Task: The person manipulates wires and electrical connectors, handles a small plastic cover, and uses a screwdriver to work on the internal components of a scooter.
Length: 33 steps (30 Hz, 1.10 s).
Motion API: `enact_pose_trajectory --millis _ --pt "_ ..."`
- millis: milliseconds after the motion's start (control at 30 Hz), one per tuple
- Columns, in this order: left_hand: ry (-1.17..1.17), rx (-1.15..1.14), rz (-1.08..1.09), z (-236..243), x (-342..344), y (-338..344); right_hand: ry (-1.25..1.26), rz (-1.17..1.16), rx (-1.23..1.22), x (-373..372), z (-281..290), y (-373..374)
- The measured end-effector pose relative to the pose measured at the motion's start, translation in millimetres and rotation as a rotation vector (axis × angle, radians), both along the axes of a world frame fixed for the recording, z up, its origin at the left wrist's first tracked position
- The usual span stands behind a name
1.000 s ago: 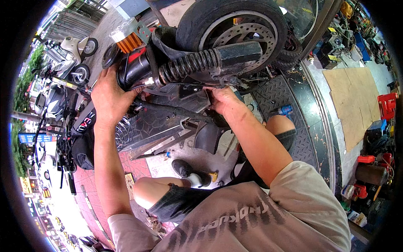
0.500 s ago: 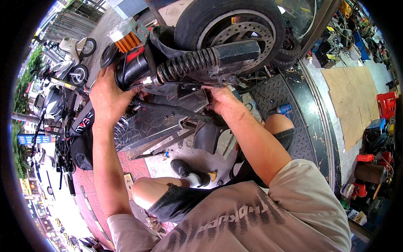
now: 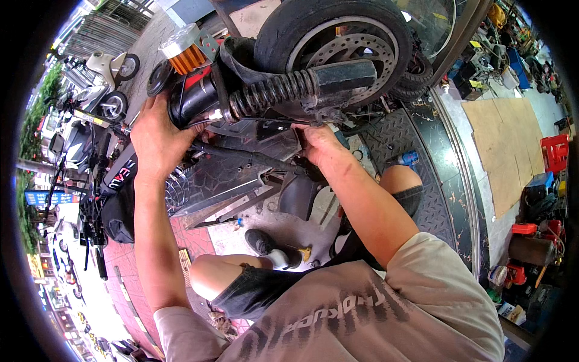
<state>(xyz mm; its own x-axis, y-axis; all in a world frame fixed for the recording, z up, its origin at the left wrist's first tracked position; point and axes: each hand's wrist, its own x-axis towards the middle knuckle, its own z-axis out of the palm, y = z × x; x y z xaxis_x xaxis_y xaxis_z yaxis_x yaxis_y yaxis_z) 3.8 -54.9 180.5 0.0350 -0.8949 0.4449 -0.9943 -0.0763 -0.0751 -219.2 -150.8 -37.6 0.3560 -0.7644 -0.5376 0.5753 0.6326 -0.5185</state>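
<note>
An electric scooter or small motorbike lies on its side in front of me, its rear wheel (image 3: pixel 338 27) at the top with a perforated brake disc (image 3: pixel 386 60). My left hand (image 3: pixel 158 136) is wrapped round the lower side of a thick black tube (image 3: pixel 196 99), thumb near a small white connector (image 3: pixel 215 114). Beside the tube runs a black coil-spring shock absorber (image 3: pixel 274 93). Below the shock, my right hand (image 3: pixel 318 143) has its fingers closed at a thin black cable (image 3: pixel 265 119); the fingertips are partly hidden by the parts there.
A finned orange and silver part (image 3: pixel 184 51) sits by the tube. A blue power tool (image 3: pixel 408 158) rests on the ribbed metal plate (image 3: pixel 431 193) at right. A yellow-handled tool (image 3: pixel 306 252) lies by my shoe. Cardboard (image 3: pixel 506 151) covers floor farther right, beside cluttered tools.
The scooter's wheel and shock absorber show slightly farther right and lower. Both hands keep almost the same places and grips.
</note>
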Motion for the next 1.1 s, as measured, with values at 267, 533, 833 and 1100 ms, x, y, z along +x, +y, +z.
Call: enact_pose_trajectory --millis 267,533,833,1100 --pt "-0.016 -0.044 -0.026 0 -1 0 0.021 0.005 -0.050 2 -12 -2" --pt "-0.013 -0.035 -0.026 -2 1 0 0.019 0.133 -0.008 1 -15 -9" --pt "0.008 -0.002 0.002 -1 1 -1 0.035 0.122 0.006 -3 1 -1" --pt "0.009 -0.010 -0.024 -1 2 0 -0.063 0.085 -0.013 1 -2 -3"
